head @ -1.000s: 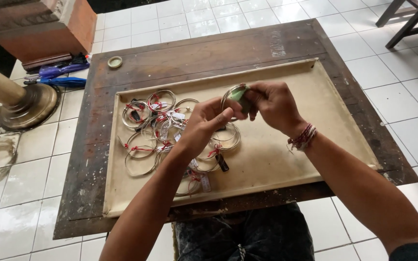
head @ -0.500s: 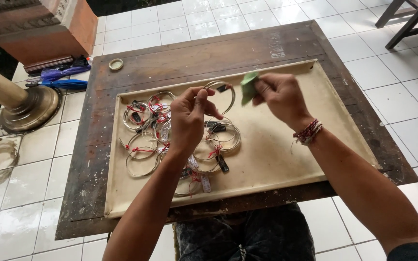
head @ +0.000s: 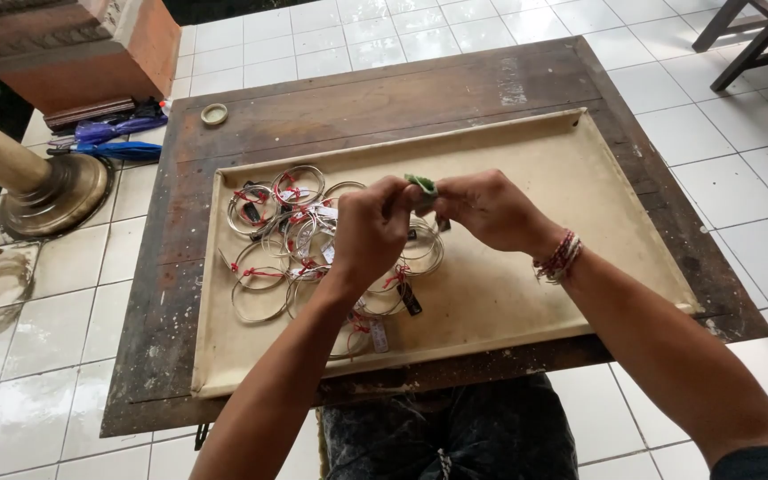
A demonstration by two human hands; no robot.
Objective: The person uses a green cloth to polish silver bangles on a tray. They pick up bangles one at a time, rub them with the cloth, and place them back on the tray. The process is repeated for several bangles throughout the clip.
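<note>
Green cloth (head: 420,184) pinched between left hand (head: 372,227) and right hand (head: 489,210), bunched, axis unclear.

This is looking like a small craft workplace set up on a tiled porch or patio. A worn, scuffed wooden tabletop (head: 384,98) is sitting low on glossy white floor tiles (head: 740,178), carrying a pale shallow tray (head: 562,293) with a heap of thin metal bangles (head: 295,240) tied with red thread and tags. A brick plinth (head: 73,49) and a turned column base (head: 37,191) are standing alongside.
</note>
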